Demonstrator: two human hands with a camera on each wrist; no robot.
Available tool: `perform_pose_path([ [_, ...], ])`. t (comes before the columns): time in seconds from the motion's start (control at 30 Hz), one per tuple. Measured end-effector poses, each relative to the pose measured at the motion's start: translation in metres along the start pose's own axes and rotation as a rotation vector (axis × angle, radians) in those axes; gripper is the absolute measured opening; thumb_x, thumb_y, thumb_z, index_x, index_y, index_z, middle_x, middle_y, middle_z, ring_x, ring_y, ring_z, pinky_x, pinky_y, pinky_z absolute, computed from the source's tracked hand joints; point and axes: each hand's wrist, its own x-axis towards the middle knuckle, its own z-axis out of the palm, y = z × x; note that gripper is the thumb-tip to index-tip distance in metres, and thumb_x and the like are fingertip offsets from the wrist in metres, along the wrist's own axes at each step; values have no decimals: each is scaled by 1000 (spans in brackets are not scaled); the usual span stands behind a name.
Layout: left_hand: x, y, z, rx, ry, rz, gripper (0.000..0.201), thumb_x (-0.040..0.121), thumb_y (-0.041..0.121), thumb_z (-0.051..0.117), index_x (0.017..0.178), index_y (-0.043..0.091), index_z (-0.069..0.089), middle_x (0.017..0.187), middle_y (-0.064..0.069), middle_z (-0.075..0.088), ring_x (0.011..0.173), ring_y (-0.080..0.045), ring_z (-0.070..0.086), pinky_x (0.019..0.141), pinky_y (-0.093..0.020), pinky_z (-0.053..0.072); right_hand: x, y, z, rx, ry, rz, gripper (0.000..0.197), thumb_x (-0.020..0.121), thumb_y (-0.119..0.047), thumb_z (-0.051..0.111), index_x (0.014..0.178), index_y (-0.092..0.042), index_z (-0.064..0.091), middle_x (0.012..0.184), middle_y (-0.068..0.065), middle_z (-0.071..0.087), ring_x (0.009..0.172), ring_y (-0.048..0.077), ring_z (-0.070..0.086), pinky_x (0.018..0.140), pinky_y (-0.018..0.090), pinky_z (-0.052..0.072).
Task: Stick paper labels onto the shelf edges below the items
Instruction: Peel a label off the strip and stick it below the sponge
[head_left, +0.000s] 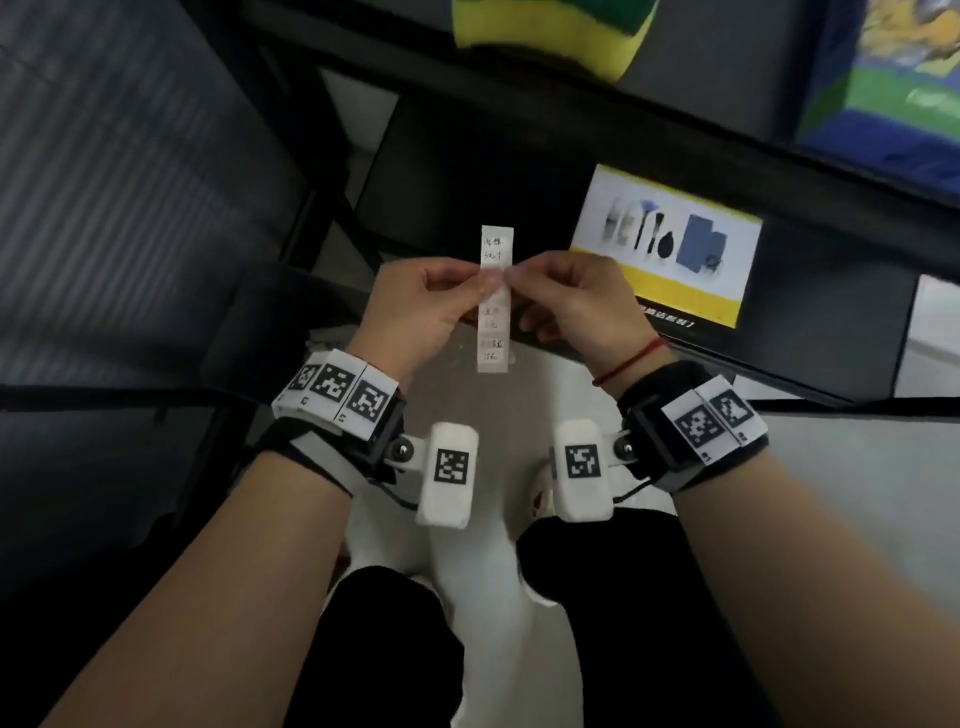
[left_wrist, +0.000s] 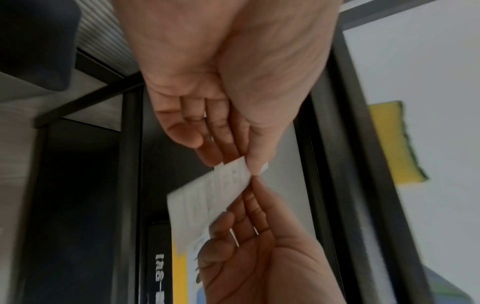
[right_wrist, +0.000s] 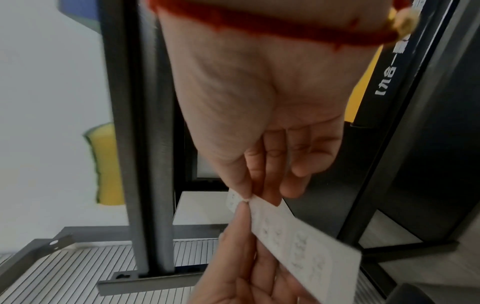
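At frame centre our left hand and right hand pinch the label strip; thin and floppy, we judge, best held by its edges.

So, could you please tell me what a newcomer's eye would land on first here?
The white label strip with handwriting, held upright at centre, pinched by the left hand and the right hand. Behind, to the right, a yellow-and-white box sits on the dark shelf.
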Motion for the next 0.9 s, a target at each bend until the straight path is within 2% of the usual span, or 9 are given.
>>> perform_pose_path([
  [0.17, 51, -44, -3, -18, 5, 168, 6, 89, 28, 75, 88, 33, 77, 83, 12, 79, 80, -2, 73, 66, -19, 50, 48, 30, 8, -70, 40, -139, 19, 94, -22, 68, 95, -5, 74, 74, 3, 72, 59, 13, 62, 51, 21, 47],
  [0.27, 71, -63, 0, -115, 14, 253, 7, 90, 24, 74, 95, 27, 78, 89, 8, 81, 89, -7, 76, 77, -24, 57, 65, 44, 13, -74, 51, -207, 18, 95, -20, 67, 93, -4, 74, 76, 5, 72, 61, 16, 60, 53, 23, 46],
  [0.33, 82, -74, 1, -139, 32, 303, 11, 90, 22, 74, 99, 21, 79, 90, 6, 81, 90, -7, 76, 79, -22, 57, 73, 55, 17, -78, 54, -246, 16, 94, -19, 67, 92, -4, 73, 76, 6, 71, 60, 16, 59, 52, 23, 45],
  [0.37, 87, -77, 1, -143, 46, 314, 12, 89, 21, 75, 100, 19, 79, 91, 6, 81, 90, -7, 76, 80, -21, 58, 76, 59, 18, -81, 61, -260, 16, 94, -19, 68, 90, -5, 73, 75, 6, 71, 58, 15, 59, 51, 23, 44],
  [0.53, 103, -95, 2, -167, 51, 336, 18, 88, 19, 77, 104, 12, 79, 96, -3, 81, 94, -17, 77, 92, -36, 61, 87, 72, 17, -177, 139, -385, 10, 89, -17, 75, 88, -10, 67, 72, 6, 67, 49, 10, 57, 46, 17, 42],
  [0.67, 104, -106, 11, -179, -6, 342, 18, 89, 17, 75, 106, 13, 79, 98, -4, 81, 96, -19, 77, 94, -42, 60, 84, 70, 8, -289, 220, -550, 21, 84, -19, 80, 93, -8, 65, 76, 10, 69, 50, 8, 59, 48, 14, 45],
  [0.77, 100, -110, 19, -149, -37, 364, 20, 90, 18, 73, 109, 14, 78, 100, -3, 81, 97, -17, 77, 96, -43, 59, 83, 75, 6, -445, 273, -586, 16, 84, -25, 80, 93, -14, 72, 78, -1, 73, 58, 4, 62, 61, 24, 55],
  [0.8, 98, -110, 21, -142, -48, 375, 20, 91, 18, 73, 110, 14, 78, 100, -3, 81, 98, -17, 77, 96, -44, 59, 83, 76, 5, -498, 290, -584, 15, 84, -28, 79, 95, -19, 73, 78, -6, 73, 61, 3, 62, 66, 24, 56],
  [0.9, 93, -109, 23, -137, -66, 389, 21, 92, 16, 72, 112, 11, 77, 101, -3, 81, 97, -16, 77, 94, -38, 60, 80, 77, 2, -591, 301, -568, 16, 85, -35, 78, 99, -27, 75, 81, -14, 71, 66, -2, 60, 67, 11, 49],
])
